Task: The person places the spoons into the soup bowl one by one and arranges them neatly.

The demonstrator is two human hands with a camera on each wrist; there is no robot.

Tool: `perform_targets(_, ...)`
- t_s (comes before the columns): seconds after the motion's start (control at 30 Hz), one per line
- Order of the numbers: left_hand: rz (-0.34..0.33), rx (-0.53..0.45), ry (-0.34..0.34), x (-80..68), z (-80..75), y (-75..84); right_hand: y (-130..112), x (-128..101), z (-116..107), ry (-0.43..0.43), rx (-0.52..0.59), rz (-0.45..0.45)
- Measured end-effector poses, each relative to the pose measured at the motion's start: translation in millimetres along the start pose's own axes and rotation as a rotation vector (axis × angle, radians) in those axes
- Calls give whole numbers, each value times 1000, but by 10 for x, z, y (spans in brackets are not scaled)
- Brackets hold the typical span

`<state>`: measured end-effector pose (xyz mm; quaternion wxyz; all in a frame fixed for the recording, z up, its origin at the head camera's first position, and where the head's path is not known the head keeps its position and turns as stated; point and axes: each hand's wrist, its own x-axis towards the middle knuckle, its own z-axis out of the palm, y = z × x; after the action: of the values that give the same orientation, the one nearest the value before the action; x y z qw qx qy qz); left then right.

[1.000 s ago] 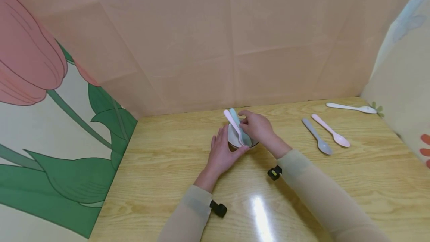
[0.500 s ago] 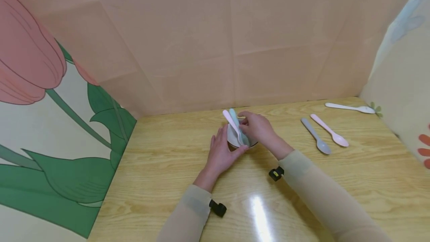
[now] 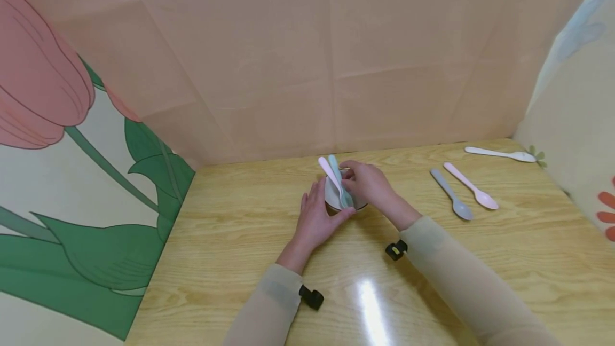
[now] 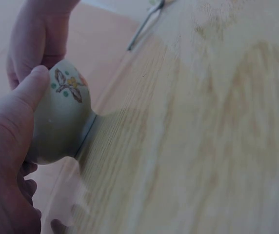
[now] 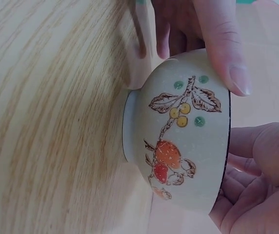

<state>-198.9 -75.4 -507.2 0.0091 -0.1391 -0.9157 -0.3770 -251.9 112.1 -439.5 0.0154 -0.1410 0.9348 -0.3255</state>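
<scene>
The left hand cups the near side of the bowl, thumb pressed on its wall. The right hand curls over the far rim, fingers on it. The bowl stands mid-bench and holds a pink spoon and a pale-blue spoon, handles slanting out. It is glazed ceramic, footed and painted with leaves and fruit.

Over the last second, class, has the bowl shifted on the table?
No. The bowl sits in the same spot relative to the table's back edge.
</scene>
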Motion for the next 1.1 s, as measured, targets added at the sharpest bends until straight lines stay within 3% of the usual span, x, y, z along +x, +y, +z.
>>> perform_targets(0.53, 17, 13, 17, 0, -1, -3, 20, -68, -128, 51, -6, -4)
perform_targets(0.83, 5, 20, 22, 15, 8, -9, 192, -133, -303, 101, -13, 1)
perform_targets(1.1, 8, 12, 24, 17, 7, -19, 407, -225, -480, 152, 65, -28)
